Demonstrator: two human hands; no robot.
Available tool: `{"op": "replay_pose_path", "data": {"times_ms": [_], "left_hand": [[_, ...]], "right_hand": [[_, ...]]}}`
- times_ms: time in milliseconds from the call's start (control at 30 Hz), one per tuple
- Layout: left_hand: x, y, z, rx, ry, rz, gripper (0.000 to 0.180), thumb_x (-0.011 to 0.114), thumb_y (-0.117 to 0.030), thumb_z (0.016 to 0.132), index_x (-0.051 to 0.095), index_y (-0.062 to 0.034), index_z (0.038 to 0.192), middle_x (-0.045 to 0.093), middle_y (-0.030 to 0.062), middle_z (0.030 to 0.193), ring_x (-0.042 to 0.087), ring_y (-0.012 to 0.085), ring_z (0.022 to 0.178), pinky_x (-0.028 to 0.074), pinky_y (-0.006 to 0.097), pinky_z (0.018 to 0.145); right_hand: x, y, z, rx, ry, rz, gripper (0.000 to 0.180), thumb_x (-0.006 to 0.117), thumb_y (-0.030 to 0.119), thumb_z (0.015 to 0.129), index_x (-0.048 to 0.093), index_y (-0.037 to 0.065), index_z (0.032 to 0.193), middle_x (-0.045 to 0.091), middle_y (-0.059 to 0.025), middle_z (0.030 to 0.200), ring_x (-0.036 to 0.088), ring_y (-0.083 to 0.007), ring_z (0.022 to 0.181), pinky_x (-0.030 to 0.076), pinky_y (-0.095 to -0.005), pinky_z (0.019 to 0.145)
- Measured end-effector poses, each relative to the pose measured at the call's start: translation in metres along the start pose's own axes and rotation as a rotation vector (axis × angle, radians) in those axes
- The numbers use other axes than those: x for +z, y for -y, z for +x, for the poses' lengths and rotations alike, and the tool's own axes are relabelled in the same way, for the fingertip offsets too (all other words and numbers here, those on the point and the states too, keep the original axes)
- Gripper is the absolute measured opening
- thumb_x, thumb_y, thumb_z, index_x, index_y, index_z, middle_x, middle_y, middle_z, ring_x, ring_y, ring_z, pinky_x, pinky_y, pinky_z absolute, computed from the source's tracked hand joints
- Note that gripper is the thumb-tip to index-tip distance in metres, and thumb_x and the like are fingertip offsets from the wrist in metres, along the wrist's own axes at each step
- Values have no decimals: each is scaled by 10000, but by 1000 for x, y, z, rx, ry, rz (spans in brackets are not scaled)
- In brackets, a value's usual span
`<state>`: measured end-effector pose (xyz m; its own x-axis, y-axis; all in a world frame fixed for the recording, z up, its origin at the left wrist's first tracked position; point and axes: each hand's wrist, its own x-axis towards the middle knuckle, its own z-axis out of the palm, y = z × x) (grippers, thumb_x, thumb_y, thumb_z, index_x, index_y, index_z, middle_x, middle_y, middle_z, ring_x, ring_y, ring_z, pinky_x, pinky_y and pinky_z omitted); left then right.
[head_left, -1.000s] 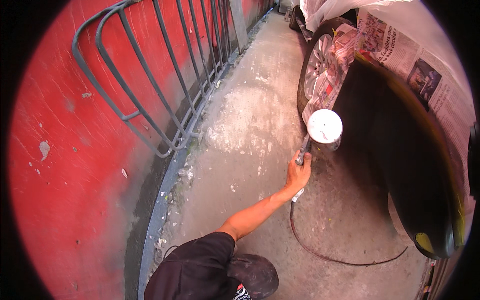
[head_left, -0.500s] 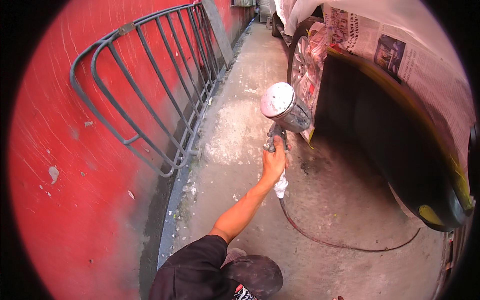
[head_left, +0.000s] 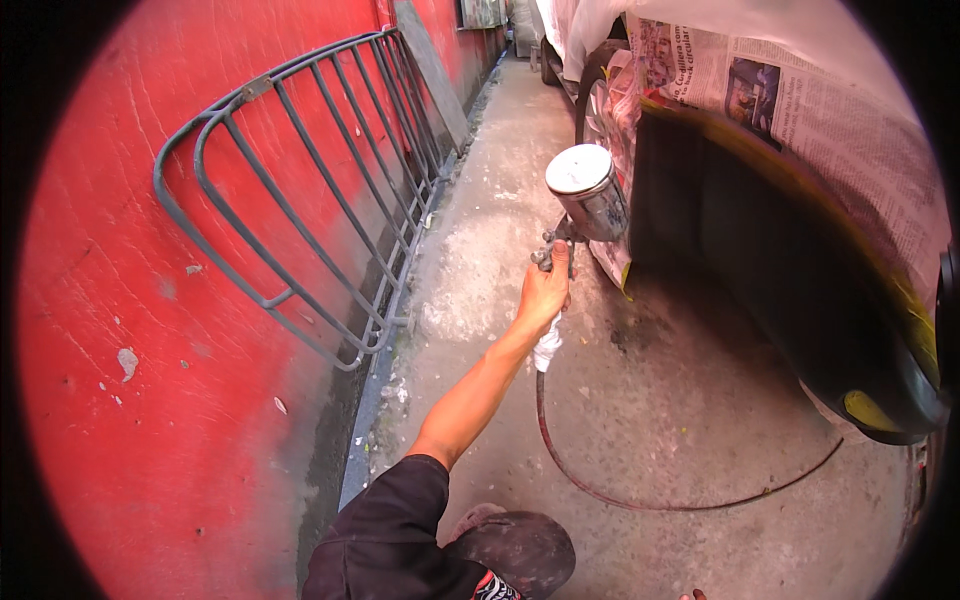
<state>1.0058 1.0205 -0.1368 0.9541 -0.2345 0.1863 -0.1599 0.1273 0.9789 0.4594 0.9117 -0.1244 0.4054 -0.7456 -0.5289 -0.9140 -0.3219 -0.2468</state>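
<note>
My left hand (head_left: 545,292) is closed around the grip of a spray gun (head_left: 562,235), thumb upward along its back. On top of the gun sits a metal paint cup (head_left: 592,195) with a whitish lid, tilted toward the car. White wrapping (head_left: 548,348) covers the lower end of the grip, and a thin dark hose (head_left: 590,492) curves from it over the floor to the right. Right of the cup, with a gap between, stands a black curved car body panel (head_left: 740,240) with yellowish edges. Of my right hand (head_left: 693,596) only fingertips show at the bottom edge.
Newspaper (head_left: 810,110) and whitish sheeting (head_left: 800,25) cover the car behind the panel; a wheel (head_left: 597,110) is partly hidden. A grey metal grille (head_left: 300,190) leans on the red wall (head_left: 130,260) at left. My knee (head_left: 525,550) is below, above concrete floor (head_left: 470,250).
My left hand has carried the spray gun a little up and away from me. The hose has swung left near the grip. The whole view has shifted slightly.
</note>
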Motion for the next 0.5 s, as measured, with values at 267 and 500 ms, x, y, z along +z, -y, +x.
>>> {"op": "replay_pose_path", "data": {"times_ms": [267,500], "left_hand": [[-4,-26,-29,76,88,-37,809,359,-732,921,565,33,1085,630,117,821,464,123,406,365,289,367],[-19,-42,-77,137,620,-243,810,339,-774,882,554,-21,1090,628,93,858,461,129,439,366,273,404]], "right_hand": [[-7,10,-7,-1,6,47,626,449,490,990,523,-13,1357,601,-307,1222,546,-437,1203,435,-441,1011],[-9,3,-11,-27,-6,50,652,447,515,986,525,-17,1355,584,-299,1260,531,-433,1225,424,-435,1031]]}}
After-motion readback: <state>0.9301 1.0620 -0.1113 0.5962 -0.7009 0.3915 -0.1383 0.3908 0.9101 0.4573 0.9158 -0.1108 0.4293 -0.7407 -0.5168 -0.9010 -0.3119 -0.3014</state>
